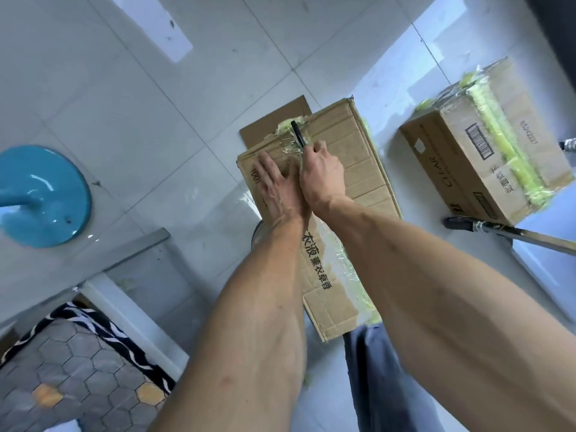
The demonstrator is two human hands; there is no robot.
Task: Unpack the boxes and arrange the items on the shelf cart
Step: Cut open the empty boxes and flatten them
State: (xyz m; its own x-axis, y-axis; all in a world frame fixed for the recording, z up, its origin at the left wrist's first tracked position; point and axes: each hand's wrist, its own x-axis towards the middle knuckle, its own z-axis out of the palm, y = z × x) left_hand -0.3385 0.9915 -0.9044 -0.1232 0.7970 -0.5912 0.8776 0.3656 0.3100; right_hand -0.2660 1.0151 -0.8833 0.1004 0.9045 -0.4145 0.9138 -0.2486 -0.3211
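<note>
A long cardboard box [352, 157] sealed with clear and yellow-green tape lies on the tiled floor in front of me. My left hand [276, 185] presses flat on its top, fingers straight. My right hand [322, 176] grips a black knife [297, 134] whose tip sits in the taped seam at the box's far end. A second taped cardboard box [486, 151] with a barcode label stands to the right, apart from both hands.
A blue round stool base [46, 194] is on the floor at left. A metal bar with a black tip [511, 233] lies at right, below the second box. A patterned mat [78, 363] lies at lower left. A flat cardboard piece [274, 120] lies behind the box.
</note>
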